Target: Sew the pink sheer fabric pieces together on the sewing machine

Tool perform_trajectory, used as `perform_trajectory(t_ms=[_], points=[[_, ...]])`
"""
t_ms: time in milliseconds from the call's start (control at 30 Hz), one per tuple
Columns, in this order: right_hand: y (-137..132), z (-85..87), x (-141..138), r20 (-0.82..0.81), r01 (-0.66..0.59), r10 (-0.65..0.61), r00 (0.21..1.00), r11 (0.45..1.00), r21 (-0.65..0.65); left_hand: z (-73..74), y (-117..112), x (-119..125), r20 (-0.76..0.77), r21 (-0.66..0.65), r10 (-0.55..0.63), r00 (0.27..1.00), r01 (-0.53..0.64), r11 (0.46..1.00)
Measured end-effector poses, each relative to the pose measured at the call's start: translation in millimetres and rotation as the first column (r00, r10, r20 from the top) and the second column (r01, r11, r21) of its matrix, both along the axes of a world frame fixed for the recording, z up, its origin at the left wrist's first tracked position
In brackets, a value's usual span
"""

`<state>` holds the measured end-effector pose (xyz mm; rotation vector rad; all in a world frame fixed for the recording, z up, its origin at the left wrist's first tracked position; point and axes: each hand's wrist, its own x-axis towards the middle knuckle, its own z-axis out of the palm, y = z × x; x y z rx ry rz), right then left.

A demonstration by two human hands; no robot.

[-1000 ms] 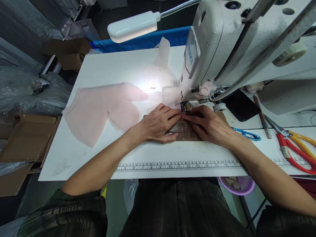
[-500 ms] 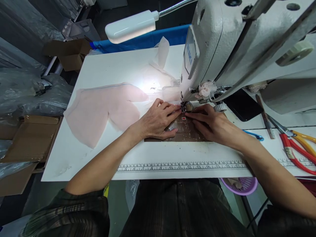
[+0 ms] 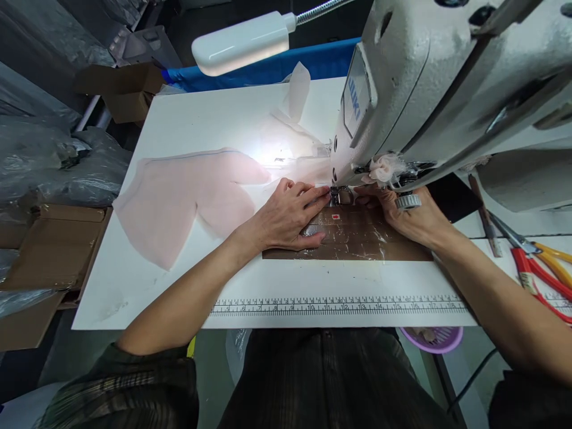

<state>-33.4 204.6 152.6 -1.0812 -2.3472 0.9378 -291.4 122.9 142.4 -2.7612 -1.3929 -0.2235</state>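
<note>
My left hand (image 3: 289, 215) lies flat on the white table (image 3: 187, 128), its fingers stretched toward the presser foot (image 3: 340, 195) of the grey sewing machine (image 3: 438, 89) and pressing thin pale fabric there. My right hand (image 3: 409, 215) sits to the right of the foot, partly under the machine head, so its fingertips are hidden. A brown taped patch (image 3: 357, 238) on the table lies between and below both hands. A pale pink fabric piece (image 3: 179, 196) spreads out to the left of my left hand.
A white lamp (image 3: 241, 44) shines on the needle area. Red and yellow scissors (image 3: 536, 268) and a dark tool (image 3: 485, 220) lie at the right. A ruler strip (image 3: 335, 305) runs along the table's front edge. A purple basket (image 3: 431, 338) hangs below. Cardboard boxes (image 3: 40, 250) stand left.
My right hand has slid right and back, under the machine head, uncovering the brown patch. My left hand stays by the presser foot. The view has shifted slightly.
</note>
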Motion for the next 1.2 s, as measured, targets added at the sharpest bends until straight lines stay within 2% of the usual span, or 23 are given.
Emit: perform_trajectory(t_ms=[200, 400, 500, 600, 667, 733, 767, 833, 900, 967, 1033, 1133, 1200], points=[[-11, -5.0, 1, 0.035, -0.031, 0.031, 0.999, 0.999, 0.017, -3.5, 0, 0, 0.004, 0.014, 0.010, 1.000, -0.010, 1.000], [-10, -14.6, 1, 0.047, 0.077, -0.078, 0.996, 0.997, 0.021, -8.0, -2, 0, 0.088, 0.067, 0.051, 0.995, -0.058, 0.996], [-11, -17.4, -2, 0.052, 0.101, -0.105, 0.993, 0.992, 0.075, -9.9, -7, 3, 0.145, 0.133, 0.066, 0.987, -0.085, 0.987], [-15, -20.2, -6, 0.039, 0.107, -0.113, 0.993, 0.986, 0.131, -5.4, -7, 6, 0.142, 0.173, 0.113, 0.983, -0.138, 0.975], [-18, -22.7, -7, 0.045, 0.115, -0.124, 0.991, 0.980, 0.161, 3.1, 3, 7, 0.112, 0.145, 0.161, 0.981, -0.177, 0.974], [-19, -25.0, -8, 0.065, 0.111, -0.127, 0.990, 0.973, 0.203, 14.4, 23, 3, 0.089, 0.052, 0.243, 0.966, -0.248, 0.967], [-19, -25.8, -8, 0.084, 0.103, -0.125, 0.989, 0.969, 0.224, 20.2, 37, -1, 0.085, -0.012, 0.302, 0.949, -0.303, 0.953], [-19, -26.5, -9, 0.126, 0.099, -0.134, 0.983, 0.963, 0.251, 29.5, 68, -12, 0.098, -0.213, 0.444, 0.891, -0.417, 0.883], [-19, -25.9, -10, 0.144, 0.096, -0.138, 0.980, 0.959, 0.266, 34.2, 97, -25, 0.117, -0.297, 0.481, 0.869, -0.432, 0.852], [-19, -24.5, -10, 0.138, 0.090, -0.132, 0.982, 0.957, 0.276, 34.3, 117, -38, 0.142, -0.293, 0.516, 0.845, -0.462, 0.837], [-19, -23.8, -10, 0.122, 0.085, -0.122, 0.985, 0.958, 0.274, 32.2, 127, -48, 0.151, -0.240, 0.548, 0.822, -0.508, 0.827], [-18, -25.5, -9, 0.081, 0.090, -0.112, 0.990, 0.967, 0.238, 30.1, 127, -52, 0.167, -0.143, 0.563, 0.809, -0.545, 0.826], [-15, -27.5, -8, 0.033, 0.101, -0.109, 0.994, 0.977, 0.186, 30.2, 121, -47, 0.203, -0.104, 0.532, 0.822, -0.522, 0.847]])
